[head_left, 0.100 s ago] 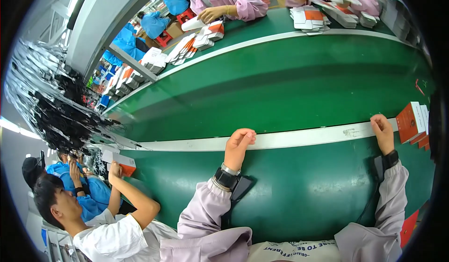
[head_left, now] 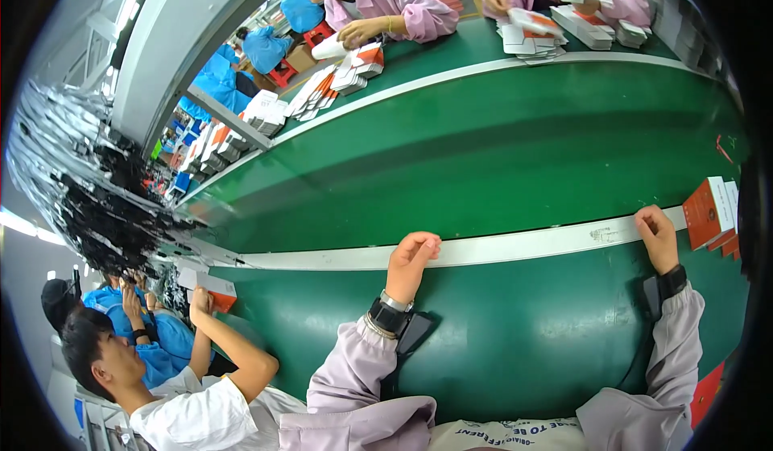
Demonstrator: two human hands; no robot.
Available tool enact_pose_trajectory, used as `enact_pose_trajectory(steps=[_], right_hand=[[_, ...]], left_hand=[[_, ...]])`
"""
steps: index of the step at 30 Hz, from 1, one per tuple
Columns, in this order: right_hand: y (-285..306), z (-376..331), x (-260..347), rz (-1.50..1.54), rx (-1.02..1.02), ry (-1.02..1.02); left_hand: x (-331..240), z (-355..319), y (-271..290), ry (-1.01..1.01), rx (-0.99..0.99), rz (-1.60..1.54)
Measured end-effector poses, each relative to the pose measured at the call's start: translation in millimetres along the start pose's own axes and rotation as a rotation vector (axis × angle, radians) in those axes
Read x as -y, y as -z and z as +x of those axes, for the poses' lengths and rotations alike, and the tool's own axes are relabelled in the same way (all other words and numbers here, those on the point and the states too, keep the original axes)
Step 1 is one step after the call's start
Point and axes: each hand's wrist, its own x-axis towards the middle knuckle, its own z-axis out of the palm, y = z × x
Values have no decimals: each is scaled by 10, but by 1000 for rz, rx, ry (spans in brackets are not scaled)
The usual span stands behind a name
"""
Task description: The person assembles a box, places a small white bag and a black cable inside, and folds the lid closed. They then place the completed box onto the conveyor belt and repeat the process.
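Sharp-cornered orange-and-white cartons (head_left: 706, 214) stand just beside the right hand (head_left: 658, 242); their contents are hidden. Right and left (head_left: 412, 270) hands are loosely curled closed, nothing visible in either, at a smooth white rail (head_left: 515, 248) along the glossy green table (head_left: 523, 322). Stacked flat cartons (head_left: 581, 29) lie beyond; bundled cables (head_left: 97, 209) hang leftward.

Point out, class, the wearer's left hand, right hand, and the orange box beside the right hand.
Left hand (head_left: 411, 263): head view, middle of the hand.
Right hand (head_left: 658, 237): head view, middle of the hand.
Orange box (head_left: 705, 216): head view, orange face.
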Motion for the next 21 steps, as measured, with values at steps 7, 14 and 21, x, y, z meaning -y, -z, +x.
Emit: enact_pose_trajectory(steps=[7, 14, 21], right_hand=[[-24, -2, 138, 34, -12, -18], [-51, 15, 131, 48, -18, -24], [-39, -1, 106, 47, -5, -31]], left_hand=[[23, 3, -22, -8, 114, 162], [7, 33, -12, -38, 148, 211], [2, 22, -1, -24, 169, 226]])
